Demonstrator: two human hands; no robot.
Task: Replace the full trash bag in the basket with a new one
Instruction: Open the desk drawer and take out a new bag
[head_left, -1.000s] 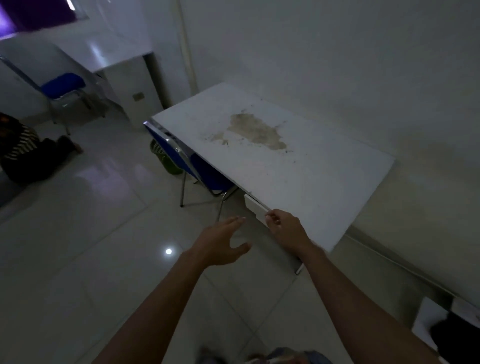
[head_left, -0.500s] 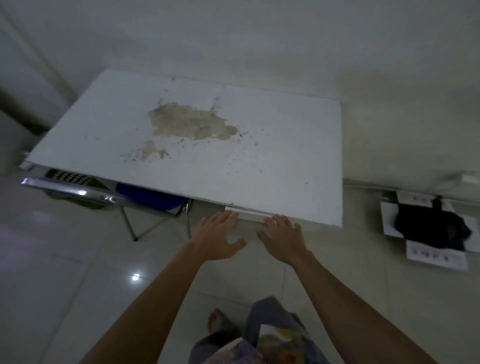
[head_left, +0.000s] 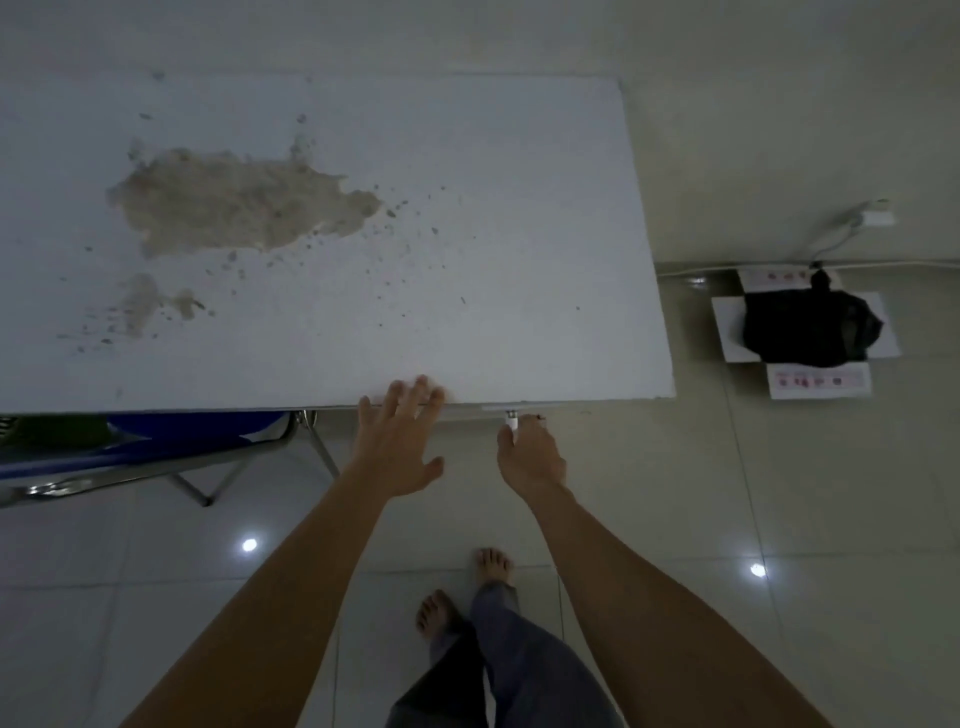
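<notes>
Two hands — left hand (head_left: 402, 447), right hand (head_left: 530, 457) — two bare feet (head_left: 493, 565), one desk (head_left: 467, 234), one blue chair (head_left: 156, 441), one black trash bag (head_left: 810, 327), one carton (head_left: 818, 382).

A black trash bag (head_left: 810, 327), bulging and knotted at its top, sits in an open white cardboard box (head_left: 727, 332) at the frame's right edge.
</notes>
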